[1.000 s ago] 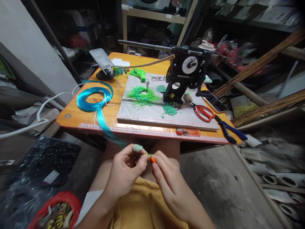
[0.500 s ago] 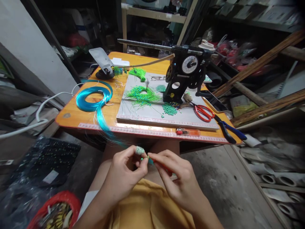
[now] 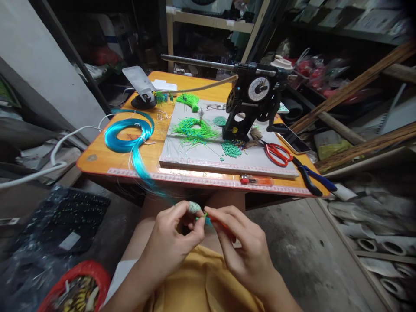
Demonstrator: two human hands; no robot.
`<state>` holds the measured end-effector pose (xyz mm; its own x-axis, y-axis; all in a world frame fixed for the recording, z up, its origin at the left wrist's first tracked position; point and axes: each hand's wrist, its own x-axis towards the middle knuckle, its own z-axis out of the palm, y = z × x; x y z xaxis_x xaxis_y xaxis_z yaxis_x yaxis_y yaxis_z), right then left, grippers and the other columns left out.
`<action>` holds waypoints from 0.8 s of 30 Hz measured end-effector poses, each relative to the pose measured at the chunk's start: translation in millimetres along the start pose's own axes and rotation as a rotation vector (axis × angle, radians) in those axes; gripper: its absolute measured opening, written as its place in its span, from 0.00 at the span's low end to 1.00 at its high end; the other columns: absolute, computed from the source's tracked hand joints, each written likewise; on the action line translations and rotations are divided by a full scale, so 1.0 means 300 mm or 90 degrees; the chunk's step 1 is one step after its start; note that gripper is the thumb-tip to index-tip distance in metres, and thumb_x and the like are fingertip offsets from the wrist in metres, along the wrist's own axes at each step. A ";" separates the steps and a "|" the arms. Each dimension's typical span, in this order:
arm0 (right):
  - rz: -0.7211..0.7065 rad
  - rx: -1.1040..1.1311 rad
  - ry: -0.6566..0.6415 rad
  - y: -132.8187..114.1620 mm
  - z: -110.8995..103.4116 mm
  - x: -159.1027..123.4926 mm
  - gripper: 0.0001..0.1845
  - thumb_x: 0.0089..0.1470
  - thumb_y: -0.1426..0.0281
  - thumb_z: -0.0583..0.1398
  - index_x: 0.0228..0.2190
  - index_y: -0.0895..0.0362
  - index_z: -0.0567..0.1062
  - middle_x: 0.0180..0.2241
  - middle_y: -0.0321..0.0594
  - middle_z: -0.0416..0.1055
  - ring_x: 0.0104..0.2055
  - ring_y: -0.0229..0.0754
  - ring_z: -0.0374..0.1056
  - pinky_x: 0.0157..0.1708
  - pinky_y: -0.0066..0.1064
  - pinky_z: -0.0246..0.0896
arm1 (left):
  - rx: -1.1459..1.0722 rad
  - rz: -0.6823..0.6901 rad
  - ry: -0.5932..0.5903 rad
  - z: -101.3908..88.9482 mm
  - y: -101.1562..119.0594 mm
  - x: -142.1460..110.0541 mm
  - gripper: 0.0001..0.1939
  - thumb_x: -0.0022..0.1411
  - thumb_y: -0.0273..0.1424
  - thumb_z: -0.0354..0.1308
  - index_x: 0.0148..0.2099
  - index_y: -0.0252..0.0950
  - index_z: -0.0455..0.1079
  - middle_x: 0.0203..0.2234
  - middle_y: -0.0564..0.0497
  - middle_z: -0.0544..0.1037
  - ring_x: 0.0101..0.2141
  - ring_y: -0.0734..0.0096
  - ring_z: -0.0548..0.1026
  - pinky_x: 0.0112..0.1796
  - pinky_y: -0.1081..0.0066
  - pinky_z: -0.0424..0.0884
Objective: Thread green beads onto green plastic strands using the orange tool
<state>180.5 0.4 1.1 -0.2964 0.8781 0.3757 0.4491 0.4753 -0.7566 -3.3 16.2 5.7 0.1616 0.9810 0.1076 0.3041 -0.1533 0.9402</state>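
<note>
The left hand (image 3: 173, 229) pinched a thin green strand (image 3: 206, 214) between its thumb and a finger. The strand was over the lap, just out past the front edge of the wooden tabletop (image 3: 94, 152). Its short tip poked up from the left fingertips, leaning a bit. The right hand (image 3: 243, 232) was on the other side, with a fingertip right by that tip; I can't tell if they touched. The left hand was nearer, since it had the strand. The right fingers were curled round a smooth orange-red tool (image 3: 224, 224) that slanted down toward the palm.

A bumpy, pale green wrap (image 3: 194, 208) covered one left fingertip. Near the tabletop's left edge lay a shiny, round blue coil (image 3: 111, 141), its silky tail hanging over the front edge. Small green beads (image 3: 231, 148) sat heaped on a flat grey board (image 3: 208, 157).
</note>
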 end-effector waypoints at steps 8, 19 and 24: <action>-0.073 -0.035 -0.121 -0.004 -0.071 0.028 0.25 0.60 0.84 0.53 0.53 0.53 0.75 0.40 0.44 0.71 0.39 0.42 0.69 0.36 0.33 0.67 | -0.182 -0.130 -0.108 -0.025 -0.013 0.022 0.06 0.63 0.32 0.58 0.34 0.35 0.69 0.24 0.55 0.70 0.26 0.74 0.68 0.29 0.75 0.67; 0.034 -0.088 0.052 -0.045 0.054 0.005 0.17 0.63 0.79 0.53 0.52 0.57 0.71 0.41 0.46 0.69 0.40 0.43 0.68 0.37 0.33 0.67 | -0.013 0.020 0.129 0.041 -0.031 0.005 0.05 0.62 0.26 0.59 0.33 0.37 0.69 0.24 0.57 0.72 0.25 0.76 0.69 0.29 0.77 0.67; 0.148 0.100 0.015 -0.062 0.068 0.014 0.09 0.67 0.72 0.53 0.46 0.52 0.71 0.37 0.37 0.71 0.39 0.38 0.70 0.39 0.28 0.65 | -0.201 -0.075 0.059 0.034 -0.019 0.010 0.07 0.63 0.29 0.59 0.32 0.37 0.66 0.25 0.56 0.72 0.27 0.74 0.71 0.30 0.76 0.70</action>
<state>153.8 -5.8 5.8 -0.1801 0.9646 0.1928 0.3661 0.2476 -0.8970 5.2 18.7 -2.6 0.0519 0.9986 0.0076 0.0072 -0.0079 0.9999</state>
